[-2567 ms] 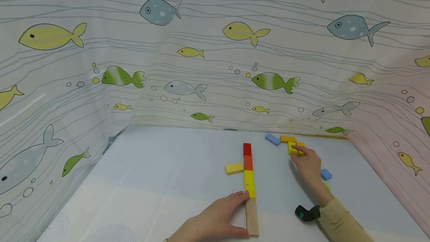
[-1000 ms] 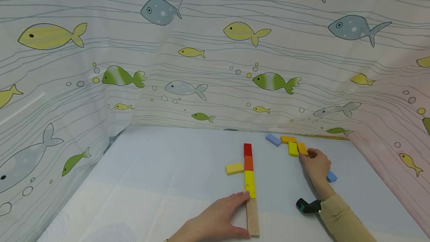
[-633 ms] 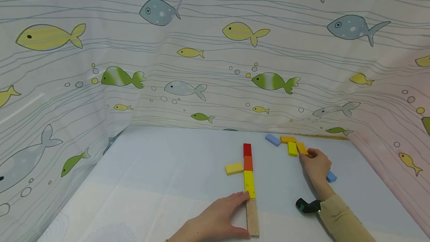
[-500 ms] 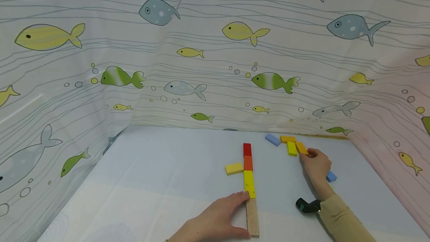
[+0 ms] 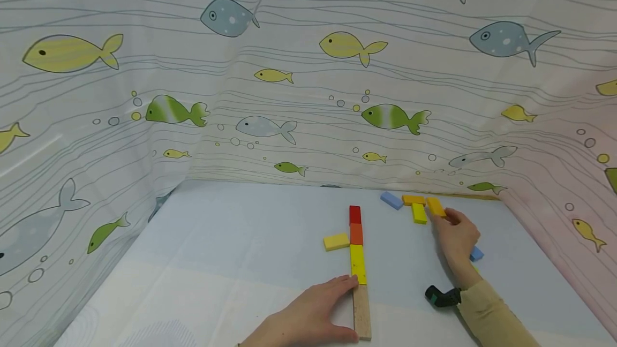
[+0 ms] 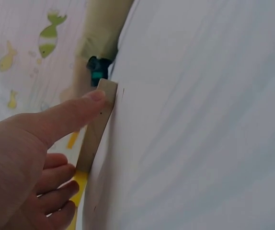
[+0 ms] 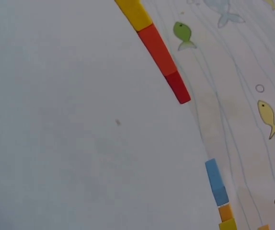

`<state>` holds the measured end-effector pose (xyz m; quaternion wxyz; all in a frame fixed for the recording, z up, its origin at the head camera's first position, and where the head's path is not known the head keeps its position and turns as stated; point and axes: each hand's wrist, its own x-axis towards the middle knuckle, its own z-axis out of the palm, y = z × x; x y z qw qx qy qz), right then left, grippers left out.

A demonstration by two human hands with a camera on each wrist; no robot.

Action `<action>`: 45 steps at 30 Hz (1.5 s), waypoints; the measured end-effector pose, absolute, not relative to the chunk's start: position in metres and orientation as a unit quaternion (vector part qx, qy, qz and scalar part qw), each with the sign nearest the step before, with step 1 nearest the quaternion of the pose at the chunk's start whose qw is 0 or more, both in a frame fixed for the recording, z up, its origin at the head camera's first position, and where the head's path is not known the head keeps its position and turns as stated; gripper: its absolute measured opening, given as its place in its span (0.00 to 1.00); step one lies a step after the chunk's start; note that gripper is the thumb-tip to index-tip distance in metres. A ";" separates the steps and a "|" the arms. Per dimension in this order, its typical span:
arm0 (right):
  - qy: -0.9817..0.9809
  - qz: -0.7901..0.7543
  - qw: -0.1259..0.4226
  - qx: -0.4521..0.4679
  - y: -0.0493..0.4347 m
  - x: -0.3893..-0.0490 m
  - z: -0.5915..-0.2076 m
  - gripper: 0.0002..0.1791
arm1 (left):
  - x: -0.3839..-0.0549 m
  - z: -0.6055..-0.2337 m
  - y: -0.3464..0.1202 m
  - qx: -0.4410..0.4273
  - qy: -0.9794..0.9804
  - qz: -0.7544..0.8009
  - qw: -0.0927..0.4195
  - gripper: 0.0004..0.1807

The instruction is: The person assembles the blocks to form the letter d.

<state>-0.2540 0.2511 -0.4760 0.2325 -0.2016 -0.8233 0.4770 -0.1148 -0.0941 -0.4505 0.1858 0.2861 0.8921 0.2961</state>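
Note:
My left hand lies along the left side of a straight row of blocks. Its fingertips touch the yellow block, and its thumb touches the plain wooden block near the end. Beyond the yellow block, the row continues with an orange-red block and a red block. At the back right, my right hand pinches the near end of an orange block. A yellow block and another orange block lie just left of it. The right wrist view does not show the right hand.
A pale yellow block touches the row's left side. One blue block lies at the back; another blue block and a green sliver are partly behind the right wrist. A fish-patterned curtain walls in the table.
My right hand has left the yellow block and taken hold of the orange one beside it. That block has shifted back and right, leaving a gap. The left hand stays put.

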 end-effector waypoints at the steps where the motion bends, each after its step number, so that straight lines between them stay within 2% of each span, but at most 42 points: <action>1: -0.825 0.478 0.228 -0.198 0.250 -0.253 -0.474 0.27 | -0.115 -0.450 -0.094 0.286 0.892 0.295 0.186 0.46; 11: -0.869 0.444 0.206 -0.075 0.226 -0.247 -0.457 0.22 | -0.115 -0.451 -0.096 0.281 0.897 0.289 0.183 0.46; 14: -0.883 0.432 0.182 -0.037 0.220 -0.246 -0.457 0.22 | -0.115 -0.450 -0.095 0.278 0.897 0.289 0.186 0.46; 19: -0.895 0.424 0.138 0.002 0.210 -0.244 -0.457 0.22 | -0.116 -0.449 -0.094 0.276 0.897 0.289 0.190 0.46; 45: -0.877 0.447 0.038 0.173 0.152 -0.235 -0.460 0.18 | -0.116 -0.448 -0.094 0.282 0.895 0.289 0.189 0.45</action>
